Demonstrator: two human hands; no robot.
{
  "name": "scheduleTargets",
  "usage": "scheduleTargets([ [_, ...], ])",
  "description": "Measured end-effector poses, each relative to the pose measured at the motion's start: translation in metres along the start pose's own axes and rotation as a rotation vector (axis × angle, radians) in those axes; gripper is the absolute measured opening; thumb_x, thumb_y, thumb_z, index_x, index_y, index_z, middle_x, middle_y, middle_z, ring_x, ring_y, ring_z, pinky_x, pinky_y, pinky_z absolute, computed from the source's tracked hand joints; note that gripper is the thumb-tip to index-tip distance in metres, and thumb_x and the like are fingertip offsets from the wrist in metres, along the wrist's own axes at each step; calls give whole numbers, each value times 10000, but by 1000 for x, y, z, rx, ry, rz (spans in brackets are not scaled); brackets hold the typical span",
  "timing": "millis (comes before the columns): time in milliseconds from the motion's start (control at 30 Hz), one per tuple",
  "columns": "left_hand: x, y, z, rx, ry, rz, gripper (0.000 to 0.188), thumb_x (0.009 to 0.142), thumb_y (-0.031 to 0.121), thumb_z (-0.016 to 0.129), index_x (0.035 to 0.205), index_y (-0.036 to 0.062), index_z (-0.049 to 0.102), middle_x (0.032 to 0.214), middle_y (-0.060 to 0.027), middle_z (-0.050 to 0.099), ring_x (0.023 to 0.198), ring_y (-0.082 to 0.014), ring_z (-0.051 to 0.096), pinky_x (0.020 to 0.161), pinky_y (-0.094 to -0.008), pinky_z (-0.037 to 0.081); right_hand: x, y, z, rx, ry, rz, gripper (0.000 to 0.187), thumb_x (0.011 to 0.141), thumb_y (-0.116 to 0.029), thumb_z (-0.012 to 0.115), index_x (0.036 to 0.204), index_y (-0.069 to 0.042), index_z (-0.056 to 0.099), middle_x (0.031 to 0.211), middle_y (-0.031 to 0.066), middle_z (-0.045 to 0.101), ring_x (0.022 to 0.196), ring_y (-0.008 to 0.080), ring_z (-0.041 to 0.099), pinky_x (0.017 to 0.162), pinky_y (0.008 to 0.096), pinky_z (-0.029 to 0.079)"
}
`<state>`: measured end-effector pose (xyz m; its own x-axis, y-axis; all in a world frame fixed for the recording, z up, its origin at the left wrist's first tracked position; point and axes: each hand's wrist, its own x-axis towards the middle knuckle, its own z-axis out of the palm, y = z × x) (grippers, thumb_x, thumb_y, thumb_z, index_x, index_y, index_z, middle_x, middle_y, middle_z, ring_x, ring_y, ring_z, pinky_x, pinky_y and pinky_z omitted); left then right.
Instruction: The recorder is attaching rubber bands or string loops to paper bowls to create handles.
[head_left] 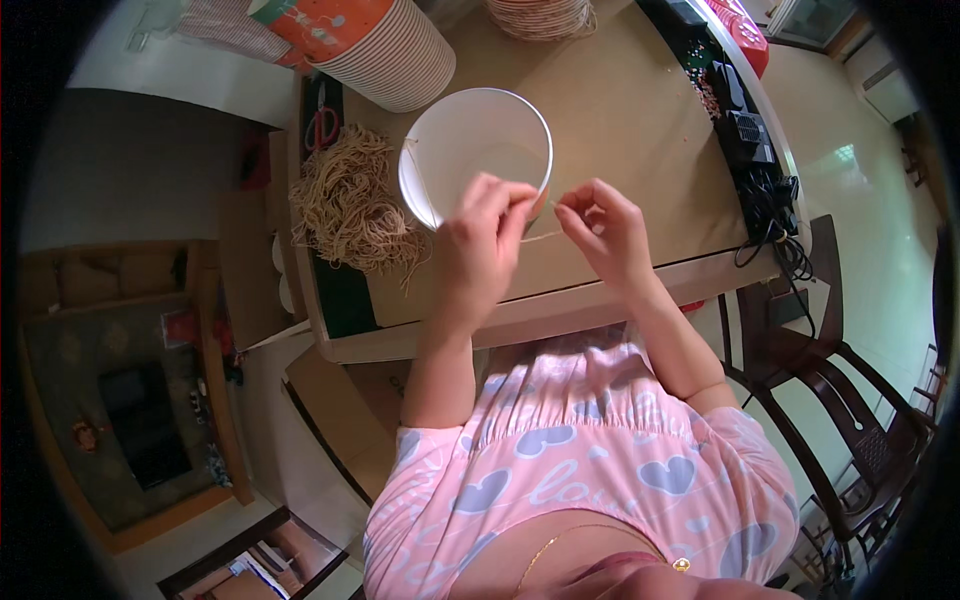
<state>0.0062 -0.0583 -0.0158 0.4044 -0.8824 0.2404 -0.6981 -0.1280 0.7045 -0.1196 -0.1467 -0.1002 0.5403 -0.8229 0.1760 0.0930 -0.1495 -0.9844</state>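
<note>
A white paper bucket (470, 130) stands before me on the table, its open mouth facing up. Light twine (414, 158) runs down the bucket's left inner side from near the rim. Over the near right part of the rim is my left hand (485, 240), its thumb and fingers pinched together on the string; the fingertips are slightly blurred. Just right of the bucket, my right hand (608, 230) is closed in a pinch on the string. A short length of string (543, 237) shows between the two hands. A tangled pile of beige string (355, 205) lies left of the bucket.
Stacked paper buckets (390, 60) stand at the far left, near red-handled scissors (322, 125). More string bundles (540, 15) lie at the back. Black adapters and cables (760, 190) line the table's right edge. A dark wooden chair (840, 380) stands at the right.
</note>
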Motion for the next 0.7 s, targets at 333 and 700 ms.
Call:
scheduleTargets([
  [333, 29, -30, 2, 55, -183, 38, 181, 838, -9, 630, 1007, -13, 694, 882, -118, 650, 777, -208, 662, 681, -298, 515, 14, 4, 6, -205, 8, -60, 122, 814, -52, 693, 899, -16, 614, 856, 93, 628, 724, 176, 654, 611, 290, 517],
  [700, 32, -25, 3, 88, -208, 64, 120, 812, 10, 655, 929, 8, 687, 840, -110, 634, 695, -189, 634, 627, -304, 501, 18, -3, 6, -264, -8, -74, 127, 817, -65, 698, 898, -6, 619, 858, 109, 641, 712, 210, 655, 622, 312, 531],
])
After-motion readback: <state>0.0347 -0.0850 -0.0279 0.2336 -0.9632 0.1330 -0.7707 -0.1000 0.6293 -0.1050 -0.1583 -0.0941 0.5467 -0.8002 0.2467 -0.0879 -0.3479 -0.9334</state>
